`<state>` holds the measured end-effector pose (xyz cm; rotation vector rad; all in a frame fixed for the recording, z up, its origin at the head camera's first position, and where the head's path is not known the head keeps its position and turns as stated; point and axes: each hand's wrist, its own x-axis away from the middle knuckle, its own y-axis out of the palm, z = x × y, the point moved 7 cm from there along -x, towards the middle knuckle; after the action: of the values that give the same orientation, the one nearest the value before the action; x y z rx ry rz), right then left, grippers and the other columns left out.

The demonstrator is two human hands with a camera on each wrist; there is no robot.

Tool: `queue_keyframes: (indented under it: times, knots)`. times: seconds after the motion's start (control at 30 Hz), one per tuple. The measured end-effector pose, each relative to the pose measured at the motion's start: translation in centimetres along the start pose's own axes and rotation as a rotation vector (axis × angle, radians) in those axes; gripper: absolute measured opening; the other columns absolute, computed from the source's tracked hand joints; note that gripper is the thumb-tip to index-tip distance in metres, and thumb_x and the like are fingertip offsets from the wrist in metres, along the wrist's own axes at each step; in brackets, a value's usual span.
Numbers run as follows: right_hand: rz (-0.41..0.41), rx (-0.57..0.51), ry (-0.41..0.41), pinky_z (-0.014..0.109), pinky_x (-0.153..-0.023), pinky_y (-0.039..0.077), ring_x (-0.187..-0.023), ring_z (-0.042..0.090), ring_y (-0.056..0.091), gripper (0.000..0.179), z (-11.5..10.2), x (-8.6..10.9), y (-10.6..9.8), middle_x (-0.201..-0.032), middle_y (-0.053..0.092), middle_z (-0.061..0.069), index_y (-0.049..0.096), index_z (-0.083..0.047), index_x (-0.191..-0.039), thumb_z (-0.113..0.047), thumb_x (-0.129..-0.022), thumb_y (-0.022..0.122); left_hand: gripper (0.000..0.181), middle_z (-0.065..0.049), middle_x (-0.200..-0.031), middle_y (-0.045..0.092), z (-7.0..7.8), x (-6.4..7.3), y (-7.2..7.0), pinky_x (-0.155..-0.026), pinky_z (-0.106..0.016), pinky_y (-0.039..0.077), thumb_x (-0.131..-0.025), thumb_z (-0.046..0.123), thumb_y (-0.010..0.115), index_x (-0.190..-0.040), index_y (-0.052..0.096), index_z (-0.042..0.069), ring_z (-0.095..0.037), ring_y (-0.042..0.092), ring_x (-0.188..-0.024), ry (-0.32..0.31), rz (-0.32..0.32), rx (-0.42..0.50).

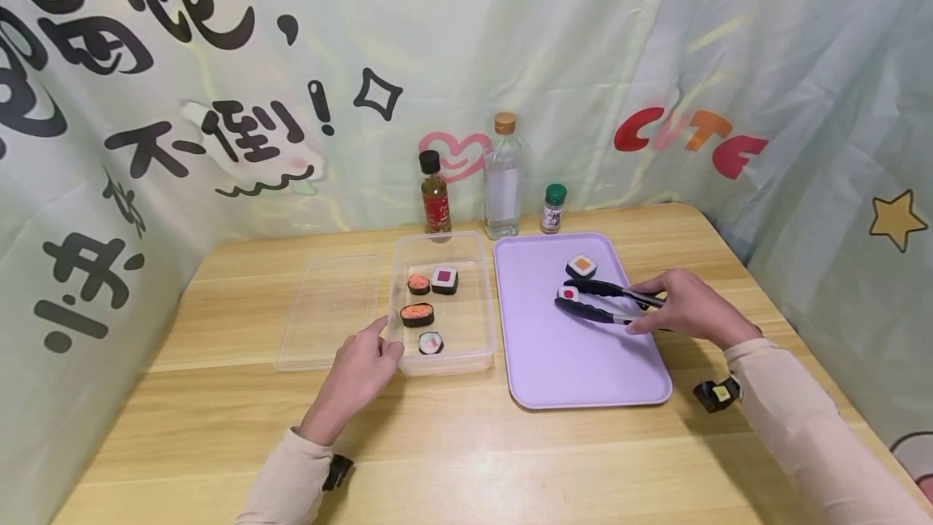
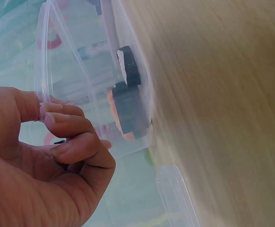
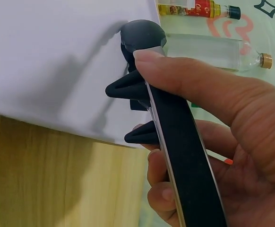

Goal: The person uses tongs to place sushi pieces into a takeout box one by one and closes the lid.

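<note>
My left hand (image 1: 360, 367) pinches the left rim of a clear plastic container (image 1: 466, 351). Inside it lie two orange-topped sushi pieces (image 1: 417, 314), a sushi roll with a purple centre (image 1: 445, 278) and a round roll with a pink and white centre (image 1: 431, 343). Over the lilac tray (image 1: 561, 371), my right hand (image 1: 688, 310) grips black-tipped tongs (image 1: 594, 312). Between the tongs' tips is a small sushi roll with a red centre (image 1: 568, 293). Just behind the tongs, a sushi roll with an orange centre (image 1: 581, 266) sits on the tray.
A clear lid (image 1: 328, 306) lies left of the container. Along the back stand a red-labelled bottle (image 1: 436, 205), a tall clear bottle (image 1: 503, 193) with an orange cap and a green-capped shaker (image 1: 553, 211). A printed curtain (image 1: 568, 63) hangs behind the wooden table (image 1: 452, 444).
</note>
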<state>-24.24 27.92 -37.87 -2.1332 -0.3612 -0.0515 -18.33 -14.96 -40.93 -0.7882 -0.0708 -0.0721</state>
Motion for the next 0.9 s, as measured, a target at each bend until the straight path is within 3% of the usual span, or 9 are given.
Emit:
queue_keyframes:
  times: [0.37, 0.9]
  knots:
    - [0.01, 0.01, 0.005, 0.033, -0.066, 0.04, -0.083, 0.025, 0.052, 0.075, -0.7, 0.0, -0.2, -0.103, 0.068, 0.016, 0.066, 0.011, -0.125, -0.028, -0.068, 0.094, 0.059, 0.004, -0.055, 0.04, 0.0, 0.0, 0.0, -0.042, -0.023, 0.023, -0.096, 0.016, 0.05, -0.151, 0.043, -0.002, -0.009, 0.029, -0.045, 0.004, 0.001, 0.001]
    - [0.053, 0.071, -0.096, 0.035, -0.07, 0.042, -0.086, 0.026, 0.052, 0.072, -5.0, -0.3, -2.5, -0.123, 0.066, 0.027, 0.068, 0.006, -0.125, -0.03, -0.068, 0.094, 0.059, 0.004, -0.055, 0.041, -0.1, 0.0, 0.0, -0.042, -0.023, 0.023, -0.096, 0.016, 0.05, -0.151, 0.043, -0.002, -0.009, 0.028, -0.045, 0.006, 0.003, 0.012]
